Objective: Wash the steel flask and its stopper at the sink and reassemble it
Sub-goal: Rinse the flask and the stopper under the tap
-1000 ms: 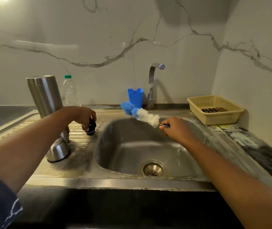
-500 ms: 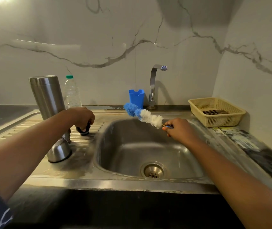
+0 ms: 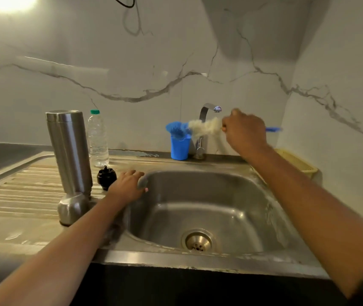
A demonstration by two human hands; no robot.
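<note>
Head view. Left arm stretched forward, left hand (image 3: 129, 184) palm down over the left rim of the sink (image 3: 209, 208), fingers loosely spread and empty, just beside the black stopper (image 3: 106, 176) on the drainboard (image 3: 21, 188). Steel flask (image 3: 70, 149) upright there too, a steel cup (image 3: 72, 208) in front of it. Right arm raised, right hand (image 3: 245, 131) fisted round a blurred bottle brush (image 3: 205, 128) near the tap (image 3: 208, 108), brush's blue tip at a blue cup (image 3: 180, 149).

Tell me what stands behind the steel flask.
A clear plastic bottle with a green cap stands behind the steel flask. The flask covers the bottle's lower left edge; whatever lies directly behind the flask is hidden.
</note>
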